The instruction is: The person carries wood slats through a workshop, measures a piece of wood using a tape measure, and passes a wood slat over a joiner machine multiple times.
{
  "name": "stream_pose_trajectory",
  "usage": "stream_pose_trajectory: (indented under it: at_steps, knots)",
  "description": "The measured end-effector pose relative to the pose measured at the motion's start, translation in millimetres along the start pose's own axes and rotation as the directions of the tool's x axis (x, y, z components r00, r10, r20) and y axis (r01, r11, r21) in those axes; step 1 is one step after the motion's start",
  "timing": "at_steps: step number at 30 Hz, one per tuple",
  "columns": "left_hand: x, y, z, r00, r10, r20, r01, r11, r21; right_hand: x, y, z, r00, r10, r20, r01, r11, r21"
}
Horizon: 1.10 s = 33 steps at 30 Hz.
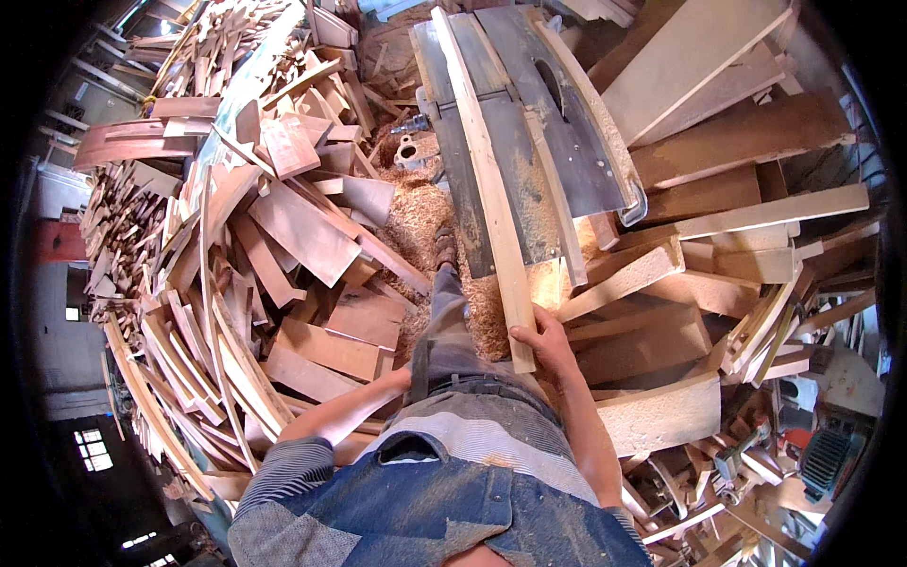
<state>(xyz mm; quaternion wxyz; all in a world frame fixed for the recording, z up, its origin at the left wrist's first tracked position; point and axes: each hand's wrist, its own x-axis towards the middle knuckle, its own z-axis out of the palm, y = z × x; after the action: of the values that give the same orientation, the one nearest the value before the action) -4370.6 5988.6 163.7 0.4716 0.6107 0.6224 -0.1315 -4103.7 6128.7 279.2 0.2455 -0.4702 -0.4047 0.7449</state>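
My right hand [545, 340] is closed round the near end of a long pale wooden strip [491, 198], the thumb on top. The strip lies lengthwise over the grey metal bed of a machine table [468, 170], its near end sticking out toward my waist. Sawdust dusts the bed, and a second narrow wooden piece [556, 194] lies along it to the right of the strip. My left forearm reaches in to my hip, where the hand is hidden against my trousers, so its fingers do not show.
Piles of cut boards [302, 231] crowd the left side. Stacked planks [737, 142] and curved blocks [661, 416] fill the right. Wood shavings [420, 222] cover the floor by my foot. A dark slot [548, 88] opens in the machine's top. A green motor [829, 463] sits at lower right.
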Motion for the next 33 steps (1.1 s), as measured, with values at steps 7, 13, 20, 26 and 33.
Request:
stream_pose_trajectory:
  at_steps: [7,13,20,26,33]
  knots:
    - [-129,23,-71,0.989,0.14,-0.046,-0.145,0.979,-0.144,5,10,-6,0.998,-0.001,0.056,0.0,1.0,0.028]
    - [-154,-22,-69,0.987,0.14,-0.079,-0.155,0.698,-0.699,-1,0,5,0.996,-0.086,-0.003,0.085,0.993,-0.083]
    - [-192,-56,-122,0.935,-0.009,-0.354,-0.353,0.066,-0.933,-21,-45,35,0.994,-0.113,-0.007,0.109,0.971,-0.212]
    - [-67,77,-117,0.894,0.044,-0.447,-0.303,-0.675,-0.673,-16,-28,70,0.946,-0.308,0.097,0.322,0.883,-0.341]
    - [-37,112,-109,0.891,0.172,-0.421,-0.152,-0.76,-0.632,-20,-35,80,0.901,-0.368,0.229,0.393,0.472,-0.789]
